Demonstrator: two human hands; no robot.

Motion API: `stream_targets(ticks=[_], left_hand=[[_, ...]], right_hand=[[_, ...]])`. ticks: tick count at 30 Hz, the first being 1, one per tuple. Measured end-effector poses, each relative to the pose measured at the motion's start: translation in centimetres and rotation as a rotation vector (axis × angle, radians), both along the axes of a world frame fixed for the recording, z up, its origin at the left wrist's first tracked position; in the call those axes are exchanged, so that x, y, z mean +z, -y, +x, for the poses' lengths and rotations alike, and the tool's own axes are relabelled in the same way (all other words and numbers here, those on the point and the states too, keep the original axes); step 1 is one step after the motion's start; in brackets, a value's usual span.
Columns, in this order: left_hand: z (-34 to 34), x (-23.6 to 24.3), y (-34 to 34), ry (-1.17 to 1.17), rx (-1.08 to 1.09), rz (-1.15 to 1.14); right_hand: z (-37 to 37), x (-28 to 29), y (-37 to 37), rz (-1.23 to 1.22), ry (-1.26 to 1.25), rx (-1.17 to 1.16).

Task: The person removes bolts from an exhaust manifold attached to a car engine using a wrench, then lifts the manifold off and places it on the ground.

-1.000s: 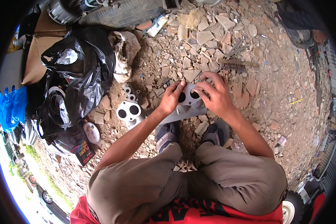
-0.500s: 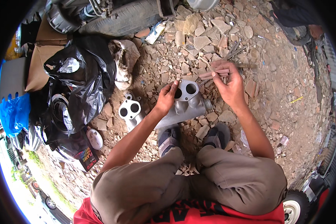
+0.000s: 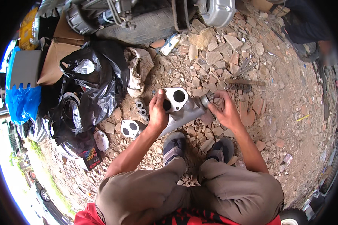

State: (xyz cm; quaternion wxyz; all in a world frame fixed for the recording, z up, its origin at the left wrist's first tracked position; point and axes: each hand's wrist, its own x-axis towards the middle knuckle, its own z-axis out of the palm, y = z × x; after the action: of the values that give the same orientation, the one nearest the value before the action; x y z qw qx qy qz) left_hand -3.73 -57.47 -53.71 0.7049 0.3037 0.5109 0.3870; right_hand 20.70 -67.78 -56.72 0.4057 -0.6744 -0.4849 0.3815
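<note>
A grey cast-metal intake manifold [image 3: 189, 112] is held above the rubble between my knees and the stones. Its flat pale flange with two round ports faces up, and another two-port flange [image 3: 130, 128] shows at its lower left end. My left hand [image 3: 158, 114] grips it beside the upper flange, thumb over the edge. At the round pipe end on the right, my right hand [image 3: 225, 110] has its fingers and thumb closed around the rim; part of the fingers is hidden. A small grey metal piece with round holes [image 3: 141, 108] lies left of my left hand.
A wooden-handled wire brush [image 3: 246, 82] and thin metal rods [image 3: 246, 66] lie on the broken stones. Black plastic bags [image 3: 101, 75], a cloth [image 3: 139, 69] and a round white lid [image 3: 101, 140] are at left. A tyre [image 3: 150, 28] lies beyond. Another person's dark-clothed limb [image 3: 308, 22] is at far right.
My right hand has come down to the manifold's pipe end; the reddish-brown strips it held are gone from it. The manifold is turned, its pipe end raised. The view has shifted.
</note>
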Motion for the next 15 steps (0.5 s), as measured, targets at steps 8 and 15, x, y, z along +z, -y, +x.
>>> stream_targets(ticks=[8, 15], left_hand=[[-3.1, 10.2, 0.3, 0.471, 0.330, 0.166], [-6.4, 19.8, -0.6, 0.331, 0.016, 0.368]], right_hand=[[-5.8, 5.3, -3.1, 0.137, -0.650, 0.335], [-6.6, 16.3, -8.4, 0.619, -0.522, 0.471]])
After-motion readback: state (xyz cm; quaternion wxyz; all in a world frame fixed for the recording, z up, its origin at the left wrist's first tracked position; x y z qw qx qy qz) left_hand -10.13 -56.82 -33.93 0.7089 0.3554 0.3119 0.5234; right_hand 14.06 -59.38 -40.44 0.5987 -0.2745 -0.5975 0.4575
